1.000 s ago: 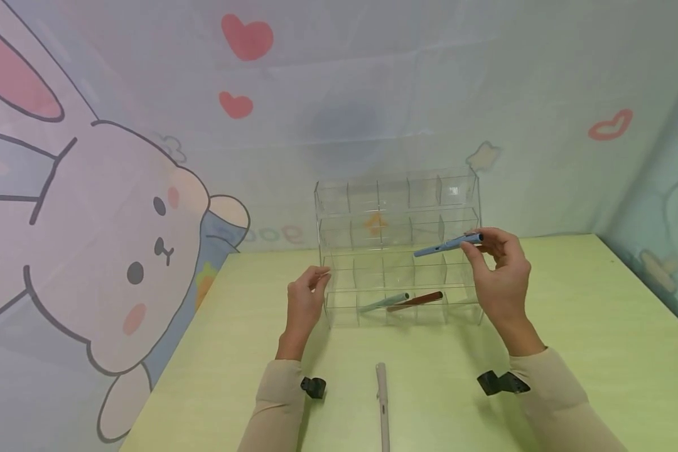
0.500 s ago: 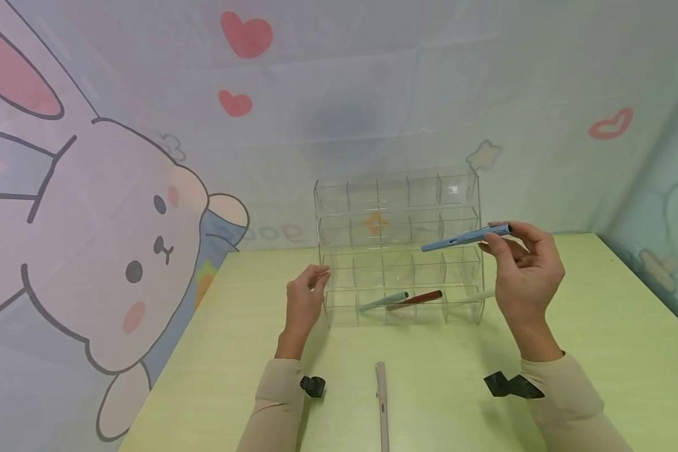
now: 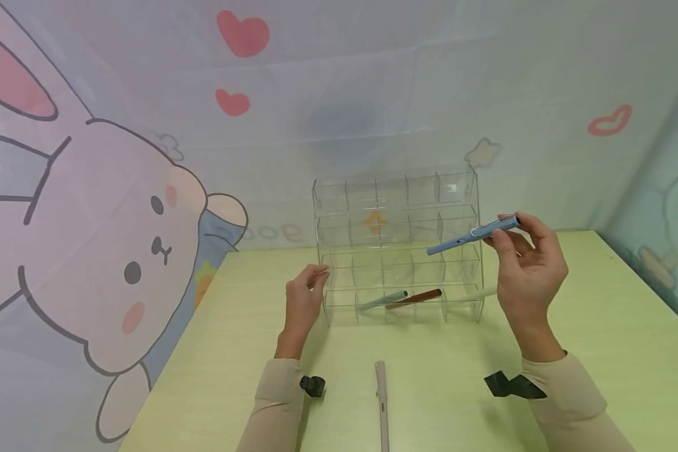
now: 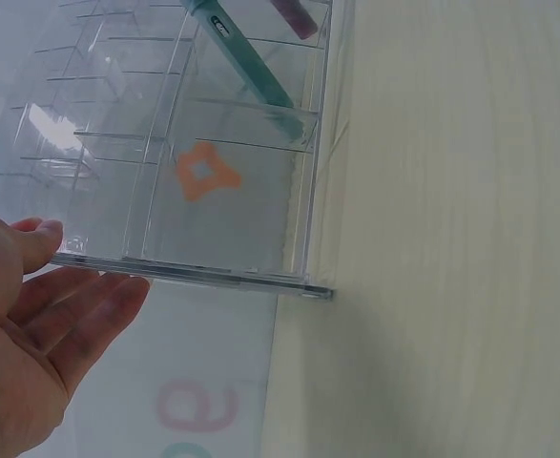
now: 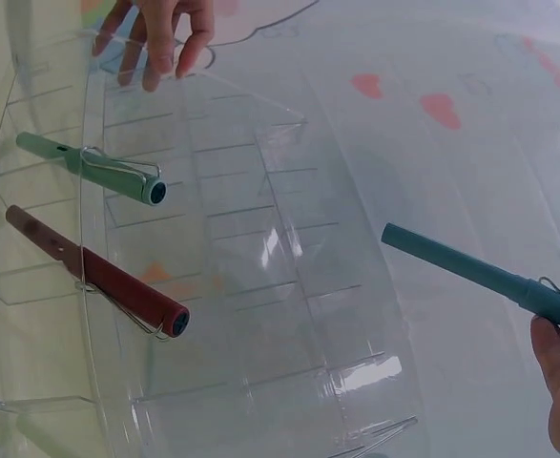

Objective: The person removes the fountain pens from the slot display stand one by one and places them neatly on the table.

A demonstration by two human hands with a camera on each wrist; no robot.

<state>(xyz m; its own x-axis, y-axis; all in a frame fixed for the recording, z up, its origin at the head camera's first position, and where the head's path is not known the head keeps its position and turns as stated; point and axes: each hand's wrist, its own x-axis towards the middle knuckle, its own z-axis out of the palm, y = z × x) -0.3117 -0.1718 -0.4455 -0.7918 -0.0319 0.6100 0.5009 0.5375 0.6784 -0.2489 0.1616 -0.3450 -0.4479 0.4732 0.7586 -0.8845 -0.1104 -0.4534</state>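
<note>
A clear acrylic rack (image 3: 398,267) with stepped rows of compartments stands on the table. My left hand (image 3: 304,298) grips its left side panel, thumb on one face and fingers on the other, as the left wrist view shows. My right hand (image 3: 530,276) pinches a blue pen (image 3: 457,242) by its capped end, raised in front of the rack's right part. The pen's free end points left, clear of the compartments in the right wrist view. In the bottom row lean a mint-green pen (image 3: 384,301), a dark red pen (image 3: 415,299) and a pale green pen (image 3: 474,294), partly covered by my right hand.
A beige pen (image 3: 382,402) lies on the pale yellow-green table (image 3: 231,389), between my forearms, its near end cut off by the frame. Behind the rack hangs a printed cloth (image 3: 373,75) with hearts and a rabbit.
My right hand has drawn the blue pen to the right and slightly up, uncovering the pale green pen. My left hand keeps its hold on the rack.
</note>
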